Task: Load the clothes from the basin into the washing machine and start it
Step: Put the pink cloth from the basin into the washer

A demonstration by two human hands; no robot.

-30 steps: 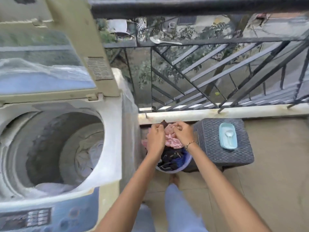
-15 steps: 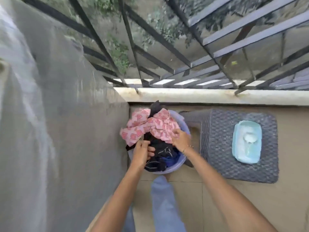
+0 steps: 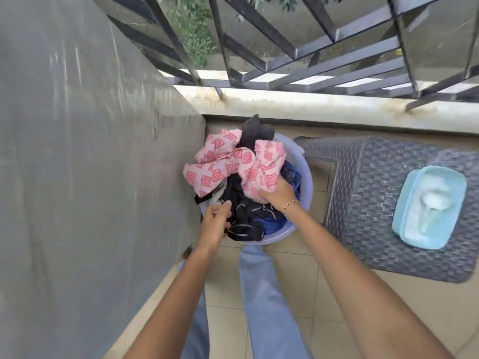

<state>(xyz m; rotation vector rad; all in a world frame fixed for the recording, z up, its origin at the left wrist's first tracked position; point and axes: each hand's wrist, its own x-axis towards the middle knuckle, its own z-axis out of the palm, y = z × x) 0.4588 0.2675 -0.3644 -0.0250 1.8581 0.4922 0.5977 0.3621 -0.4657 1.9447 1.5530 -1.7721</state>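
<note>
A lilac basin (image 3: 305,174) full of clothes stands on the tiled floor beside the washing machine's covered side (image 3: 85,164). On top lies a pink patterned garment (image 3: 220,167) over black clothes (image 3: 243,211) and a blue piece. My left hand (image 3: 216,221) grips the black clothes at the basin's near left rim. My right hand (image 3: 276,191), with a bead bracelet, grips the pink garment's right part. The machine's drum and panel are out of view.
A dark woven stool (image 3: 383,203) stands right of the basin with a pale blue detergent box (image 3: 427,206) on it. A low ledge (image 3: 311,107) with black railing (image 3: 298,47) runs behind. My legs in blue trousers (image 3: 264,294) are below the basin.
The view dropped from the open washer drum to the basin. Both hands moved from the pink garment's top down into the pile; the left now grips black clothes, the right the pink garment.
</note>
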